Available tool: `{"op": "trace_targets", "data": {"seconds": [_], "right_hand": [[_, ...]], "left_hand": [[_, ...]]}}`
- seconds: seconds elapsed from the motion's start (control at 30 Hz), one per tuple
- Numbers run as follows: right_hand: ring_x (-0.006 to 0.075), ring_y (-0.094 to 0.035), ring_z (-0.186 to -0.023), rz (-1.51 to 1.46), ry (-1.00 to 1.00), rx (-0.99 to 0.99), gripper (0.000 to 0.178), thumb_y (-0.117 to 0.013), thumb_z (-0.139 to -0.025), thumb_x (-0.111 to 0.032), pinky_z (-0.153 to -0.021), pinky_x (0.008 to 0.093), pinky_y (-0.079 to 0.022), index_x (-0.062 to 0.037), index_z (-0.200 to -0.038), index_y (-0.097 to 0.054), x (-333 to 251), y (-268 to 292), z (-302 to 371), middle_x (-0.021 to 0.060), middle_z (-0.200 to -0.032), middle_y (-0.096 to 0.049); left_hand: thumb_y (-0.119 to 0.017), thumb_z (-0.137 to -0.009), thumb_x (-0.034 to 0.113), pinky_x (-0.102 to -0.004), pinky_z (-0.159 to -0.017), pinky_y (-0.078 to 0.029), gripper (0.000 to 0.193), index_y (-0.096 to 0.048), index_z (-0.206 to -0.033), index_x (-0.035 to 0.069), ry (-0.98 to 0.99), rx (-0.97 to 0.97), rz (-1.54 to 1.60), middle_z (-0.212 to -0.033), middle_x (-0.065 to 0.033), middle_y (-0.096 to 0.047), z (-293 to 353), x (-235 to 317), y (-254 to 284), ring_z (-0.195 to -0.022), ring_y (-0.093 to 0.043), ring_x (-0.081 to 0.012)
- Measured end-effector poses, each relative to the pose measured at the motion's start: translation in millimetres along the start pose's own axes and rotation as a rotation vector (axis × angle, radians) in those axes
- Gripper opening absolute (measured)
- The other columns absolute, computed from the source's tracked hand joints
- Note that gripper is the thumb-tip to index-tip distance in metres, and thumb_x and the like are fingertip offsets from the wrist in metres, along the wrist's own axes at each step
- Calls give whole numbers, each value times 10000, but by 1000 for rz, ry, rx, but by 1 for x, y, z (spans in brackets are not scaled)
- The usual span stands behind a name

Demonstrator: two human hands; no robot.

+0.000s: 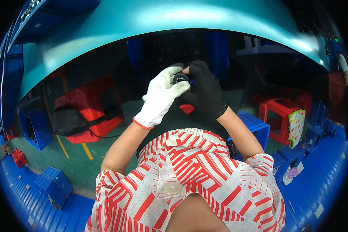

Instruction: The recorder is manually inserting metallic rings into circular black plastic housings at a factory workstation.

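In front of my body, my left hand [161, 92], in a white knit glove with a red cuff edge, is closed round a small round black part [180, 78]. Its upper face shows lighter, spoke-like lines. My right hand [207, 92], in a black glove with a bare fingertip showing, closes on the same part from the other side. The two hands meet at their fingertips. The part's underside is hidden by the gloves, and its exact kind cannot be made out.
Ahead stretches a teal tabletop [174, 17], with a dark and blue crate [216, 54] beneath it. Red stools stand left [85, 96] and right [276, 116], the left one bearing a black bag [69, 121]. A blue crate [251, 127] sits by my right elbow.
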State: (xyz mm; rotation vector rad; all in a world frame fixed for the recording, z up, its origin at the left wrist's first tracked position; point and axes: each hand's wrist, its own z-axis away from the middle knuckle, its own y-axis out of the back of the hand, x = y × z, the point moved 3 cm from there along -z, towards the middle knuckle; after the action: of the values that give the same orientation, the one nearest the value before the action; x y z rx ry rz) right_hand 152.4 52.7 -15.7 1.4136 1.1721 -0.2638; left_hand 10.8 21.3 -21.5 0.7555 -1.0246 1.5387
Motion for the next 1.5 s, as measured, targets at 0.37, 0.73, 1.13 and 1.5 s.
{"op": "trace_targets", "data": {"seconds": [0.37,0.73,1.13,1.5], "right_hand": [[291,-566,-1028,1,40,-206,439,-798,-670,-186,-838,371,-486,-65,-1050,-614,8,-2,9,115,-1157,-572],[286,-575,-1028,-136,-6,-219,437,-762,-707,-133,-845,369,-484,-92,-1103,-583,14,4,4,105,-1111,-588],[232,-608,-932,-453,-304,-81,411,-695,-829,-220,-812,313,-485,-50,-1182,-568,8,0,10,97,-1074,-609],[151,-589,-907,-1554,-891,-210,408,-517,-944,-453,-802,274,-467,-70,-1019,-636,8,-26,30,63,-966,-644]], "left_hand": [[-679,-792,96,-247,-669,-516,539,-482,-1275,-43,111,-141,-188,-892,-108,-646,-1,2,6,-759,-630,-122],[-711,-762,82,-244,-744,-531,611,-454,-1292,-80,68,-139,-77,-889,-136,-662,-6,3,14,-775,-660,-147],[-708,-778,59,-320,-918,-492,622,-422,-1317,-62,26,5,64,-1085,-169,-623,5,16,10,-1021,-616,-215],[-793,-674,89,-313,-882,-501,598,-557,-1217,1,-378,14,-419,-1166,-162,-602,17,9,3,-1027,-632,-259]]}}
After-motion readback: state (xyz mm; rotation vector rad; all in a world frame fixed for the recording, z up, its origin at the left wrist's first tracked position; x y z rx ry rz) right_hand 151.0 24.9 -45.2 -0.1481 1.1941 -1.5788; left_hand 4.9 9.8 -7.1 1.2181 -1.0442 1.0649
